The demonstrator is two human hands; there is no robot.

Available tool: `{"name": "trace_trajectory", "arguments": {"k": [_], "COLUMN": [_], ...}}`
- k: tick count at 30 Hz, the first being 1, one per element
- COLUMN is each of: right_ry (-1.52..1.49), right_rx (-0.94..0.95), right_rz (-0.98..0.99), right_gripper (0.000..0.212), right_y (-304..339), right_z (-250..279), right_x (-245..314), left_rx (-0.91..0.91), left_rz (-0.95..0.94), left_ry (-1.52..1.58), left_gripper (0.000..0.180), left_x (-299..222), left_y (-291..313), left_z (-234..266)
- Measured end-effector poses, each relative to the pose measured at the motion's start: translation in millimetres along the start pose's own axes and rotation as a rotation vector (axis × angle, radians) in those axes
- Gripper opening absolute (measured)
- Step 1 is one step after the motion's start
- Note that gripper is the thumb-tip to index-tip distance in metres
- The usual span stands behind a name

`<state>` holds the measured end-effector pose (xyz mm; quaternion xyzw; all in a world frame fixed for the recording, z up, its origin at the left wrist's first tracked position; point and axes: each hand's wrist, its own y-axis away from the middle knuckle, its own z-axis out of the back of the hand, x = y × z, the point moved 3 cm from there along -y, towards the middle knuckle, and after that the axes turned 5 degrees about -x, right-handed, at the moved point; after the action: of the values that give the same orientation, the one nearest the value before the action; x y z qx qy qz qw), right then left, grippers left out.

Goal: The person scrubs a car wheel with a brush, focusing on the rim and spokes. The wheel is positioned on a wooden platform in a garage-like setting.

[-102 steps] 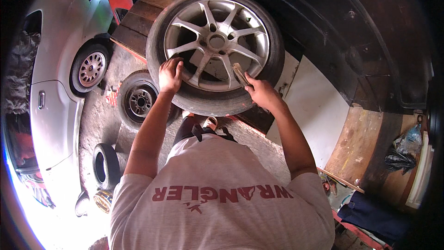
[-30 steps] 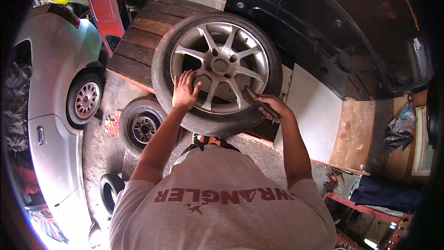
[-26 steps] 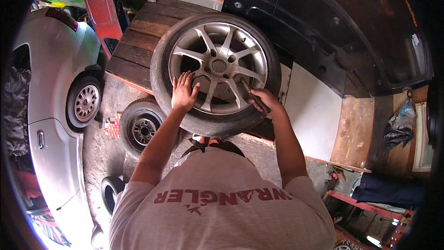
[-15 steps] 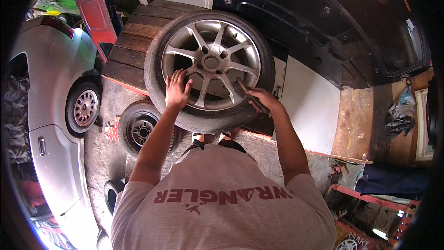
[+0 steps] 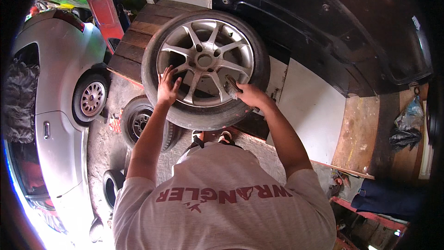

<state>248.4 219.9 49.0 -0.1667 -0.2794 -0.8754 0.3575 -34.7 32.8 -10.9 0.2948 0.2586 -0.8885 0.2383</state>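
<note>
A silver alloy wheel (image 5: 204, 60) with several spokes sits inside a black tire (image 5: 150, 71), lying face up on a wooden platform. My left hand (image 5: 168, 88) rests with fingers spread on the rim's lower left edge and holds nothing. On the lower right side of the rim, my right hand (image 5: 252, 96) is closed around a brush (image 5: 232, 87). Its pale bristles show beside my fingers, close to a spoke; whether they touch the metal I cannot tell.
The platform's dark planks (image 5: 135, 41) show left of the tire. Another wheel (image 5: 138, 119) and a loose tire (image 5: 112, 186) stand on the floor at left, beside a silver car (image 5: 60, 83). A black vehicle panel (image 5: 319, 23) fills the back right, above a white board (image 5: 310, 111).
My right hand has moved slightly left and up with the brush, which has turned so its bristles show. My left hand stays at the rim. The whole view has shifted a little.
</note>
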Motion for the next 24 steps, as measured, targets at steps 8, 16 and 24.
{"name": "trace_trajectory", "arguments": {"k": [8,16,24], "right_ry": [0.492,0.560,0.441], "right_rx": [-0.156,-0.370,-0.390], "right_rz": [0.164,0.322,0.410], "right_gripper": [0.036,0.046,0.046], "right_y": [-3.8,15.0,46.0], "right_z": [54.7,44.0,14.9], "right_x": [-3.4,-26.3,-9.4], "left_rx": [-0.013,-0.073,-0.087], "left_rz": [0.021,0.033,0.053], "left_ry": [0.049,0.086,0.116], "left_gripper": [0.049,0.047,0.045], "left_x": [-31.0,-28.5,-32.8], "left_y": [15.4,23.1,23.9], "left_z": [-17.8,-17.0,-15.3]}}
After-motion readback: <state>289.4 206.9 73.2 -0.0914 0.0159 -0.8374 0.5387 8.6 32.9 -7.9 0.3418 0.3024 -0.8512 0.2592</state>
